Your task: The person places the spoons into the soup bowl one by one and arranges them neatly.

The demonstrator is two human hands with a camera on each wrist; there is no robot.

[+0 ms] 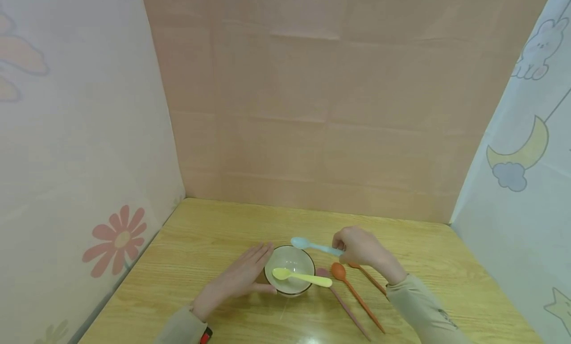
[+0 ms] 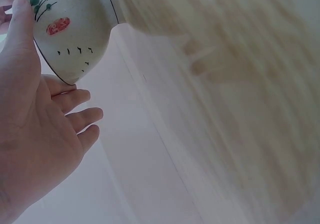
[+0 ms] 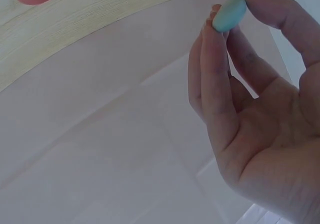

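Observation:
A round bowl with a dark rim sits on the table; painted leaves and a red mark show on its outer wall in the left wrist view. My left hand lies along its left side, fingers extended at the far side and thumb at the near side, touching it. Across the bowl lies a yellow spoon, its handle over the right rim. My right hand pinches a light blue spoon by the handle end. That spoon's head points left, overlapping the bowl's far rim in the head view.
Right of the bowl lie a mauve spoon, an orange spoon and another orange-brown spoon, partly hidden by my right arm. A tan backdrop rises behind the wooden table, with patterned panels at both sides.

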